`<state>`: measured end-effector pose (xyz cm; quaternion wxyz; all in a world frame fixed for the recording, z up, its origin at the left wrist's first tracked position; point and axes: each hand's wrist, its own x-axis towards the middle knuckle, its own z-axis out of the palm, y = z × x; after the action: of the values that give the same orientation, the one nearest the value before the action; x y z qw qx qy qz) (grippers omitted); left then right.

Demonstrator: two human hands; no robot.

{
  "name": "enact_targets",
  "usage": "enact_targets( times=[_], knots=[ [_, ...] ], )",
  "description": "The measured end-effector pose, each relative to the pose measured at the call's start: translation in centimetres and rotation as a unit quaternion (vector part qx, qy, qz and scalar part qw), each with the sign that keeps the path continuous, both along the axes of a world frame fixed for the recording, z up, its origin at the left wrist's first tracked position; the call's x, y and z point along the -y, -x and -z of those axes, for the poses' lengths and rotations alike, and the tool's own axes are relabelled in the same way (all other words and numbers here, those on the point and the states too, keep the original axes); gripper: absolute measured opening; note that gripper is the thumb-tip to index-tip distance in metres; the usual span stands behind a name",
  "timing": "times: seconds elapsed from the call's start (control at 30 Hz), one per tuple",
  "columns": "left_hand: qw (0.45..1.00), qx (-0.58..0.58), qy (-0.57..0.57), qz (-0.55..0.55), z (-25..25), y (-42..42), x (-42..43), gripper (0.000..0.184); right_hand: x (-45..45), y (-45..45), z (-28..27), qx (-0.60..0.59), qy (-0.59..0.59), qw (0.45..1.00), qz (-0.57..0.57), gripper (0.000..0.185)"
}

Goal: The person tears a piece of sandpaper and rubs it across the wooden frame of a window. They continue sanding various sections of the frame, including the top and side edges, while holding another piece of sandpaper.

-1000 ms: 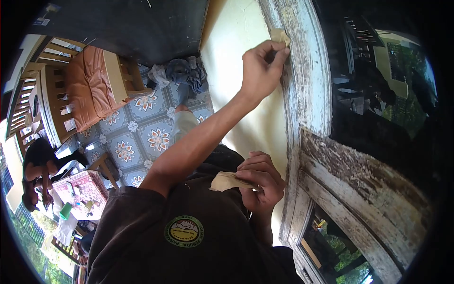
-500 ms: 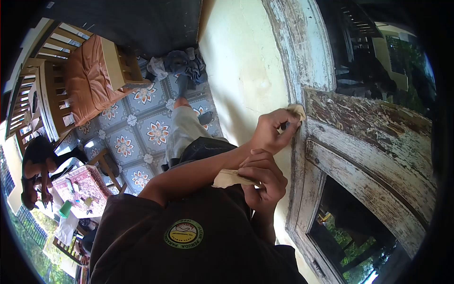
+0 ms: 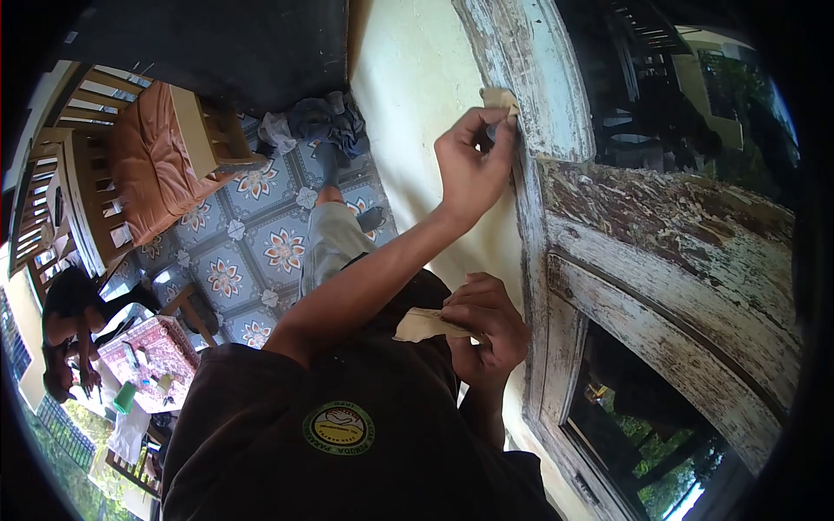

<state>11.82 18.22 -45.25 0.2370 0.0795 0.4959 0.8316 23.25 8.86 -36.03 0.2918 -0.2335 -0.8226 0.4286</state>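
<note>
My left hand (image 3: 473, 161) reaches across to the edge of the weathered wooden frame (image 3: 526, 204). Its thumb and fingers pinch a small folded piece of tan sandpaper (image 3: 498, 98), which touches the frame where worn pale-blue paint borders the cream wall. Lower down, close to my chest, my right hand (image 3: 488, 330) is closed around a larger folded tan sheet of sandpaper (image 3: 424, 324). That sheet sticks out to the left from between the fingers and thumb and touches nothing else that I can see.
Dark glass panes (image 3: 651, 417) sit within the frame on the right. On the left are a wooden bench with an orange cushion (image 3: 148, 165), a cloth-covered table (image 3: 174, 347) and a seated person (image 3: 69, 321). Crumpled cloths (image 3: 304, 126) lie on the tiled floor (image 3: 226, 239).
My left hand went down along the frame with its sandpaper, then moved back up. My right hand stays near my chest, holding its sheet. The view has shifted somewhat.
</note>
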Motion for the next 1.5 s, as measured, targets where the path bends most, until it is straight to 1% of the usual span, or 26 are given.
enact_targets(
  times=[0.23,0.4,0.47,0.53,0.6,0.63,0.67,0.73,0.87,0.9,1.0,1.03,1.27,1.37,1.47,1.5],
  knots=[
    [0.998,-0.047,-0.008,-0.034,0.3,6.7,-3.2,0.012,-1.2,1.8,0.4,-0.007,0.009,1.0,-0.007,0.02],
    [0.997,-0.057,-0.002,-0.049,-0.1,11.7,-5.3,0.012,-2.6,4.2,0.5,-0.006,0.01,1.0,-0.029,0.021],
    [0.994,-0.092,0.017,-0.061,-0.2,13.8,-6.2,0.013,-3.3,5.4,0.6,-0.005,0.01,0.999,-0.036,0.021],
    [0.994,-0.084,0.014,-0.068,-1.1,15.9,-7.0,0.014,-4.0,6.6,0.7,-0.002,0.014,0.999,-0.04,0.021],
    [0.994,-0.082,0.036,-0.066,-1.1,18.4,-8.0,0.015,-4.7,8.0,0.8,-0.001,0.016,0.999,-0.046,0.02],
    [0.995,-0.076,-0.015,-0.06,-0.5,19.8,-9.5,0.011,-5.0,8.8,0.8,0.0,0.019,0.999,-0.048,0.018],
    [0.995,-0.076,-0.014,-0.063,0.2,21.0,-10.4,0.011,-5.4,9.5,0.8,0.0,0.019,0.998,-0.051,0.018],
    [0.989,-0.114,-0.026,-0.085,0.2,23.1,-11.4,0.011,-6.1,10.9,0.7,0.0,0.03,0.998,-0.056,0.015],
    [0.99,-0.096,-0.036,-0.092,0.0,26.1,-13.0,0.011,-7.4,12.8,1.0,0.011,0.023,0.998,-0.051,0.013],
    [0.988,-0.111,-0.039,-0.099,0.0,26.8,-13.2,0.011,-7.6,13.3,1.1,0.009,0.023,0.999,-0.047,0.013],
    [0.992,-0.085,-0.016,-0.089,-0.3,28.8,-14.1,0.011,-8.3,14.4,1.2,0.006,0.023,0.999,-0.039,0.014],
    [0.984,-0.137,0.012,-0.111,-0.3,29.6,-14.1,0.012,-8.4,14.7,1.2,0.007,0.022,0.999,-0.037,0.014],
    [0.986,-0.132,0.032,-0.092,-0.7,29.7,-13.7,0.013,-7.6,14.5,0.8,0.001,0.02,0.999,-0.041,0.015],
    [0.987,-0.144,-0.003,-0.075,-0.7,28.8,-13.0,0.013,-6.6,13.4,0.8,-0.003,0.018,0.999,-0.034,0.015],
    [0.987,-0.157,-0.019,-0.041,-0.8,25.9,-11.6,0.013,-5.5,12.2,0.5,0.0,0.025,0.999,-0.03,0.014],
    [0.989,-0.138,-0.037,-0.031,-0.4,24.4,-11.2,0.014,-5.2,11.7,0.4,0.004,0.022,0.999,-0.032,0.013]
  ],
)
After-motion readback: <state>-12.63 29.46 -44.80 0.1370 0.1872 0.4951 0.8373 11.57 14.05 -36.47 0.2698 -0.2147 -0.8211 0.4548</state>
